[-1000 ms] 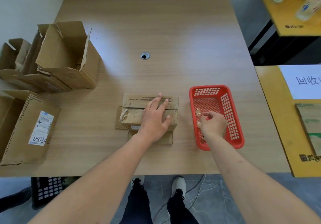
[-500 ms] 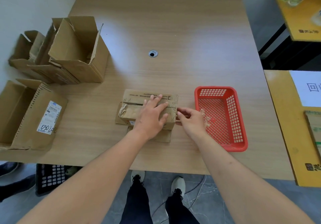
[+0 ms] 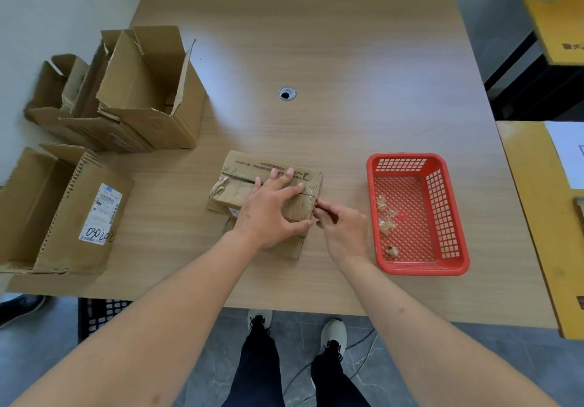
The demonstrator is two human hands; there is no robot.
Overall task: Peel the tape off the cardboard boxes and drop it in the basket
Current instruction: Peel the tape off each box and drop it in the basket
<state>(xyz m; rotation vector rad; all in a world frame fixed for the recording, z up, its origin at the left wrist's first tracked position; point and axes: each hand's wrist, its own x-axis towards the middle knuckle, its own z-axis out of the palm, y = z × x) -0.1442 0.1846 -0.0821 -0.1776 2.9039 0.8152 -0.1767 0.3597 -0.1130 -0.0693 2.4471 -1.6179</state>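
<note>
Box point(image 3: 235, 190): flattened, at table centre, left of basket point(image 3: 455, 258)
Left hand point(image 3: 273, 209): flat, fingers extended, pinning box
Right hand point(image 3: 343, 229): fingertips pinching at tape point(image 3: 311, 189), right edge
Technique: peel low, slowly

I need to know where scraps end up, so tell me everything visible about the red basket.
The red basket is rectangular, plastic-looking, with lattice walls and floor and a solid rim. It sits upright on the wooden table, right of the box, touched by neither hand. A few crumpled clear tape scraps lie along its left side.
</note>
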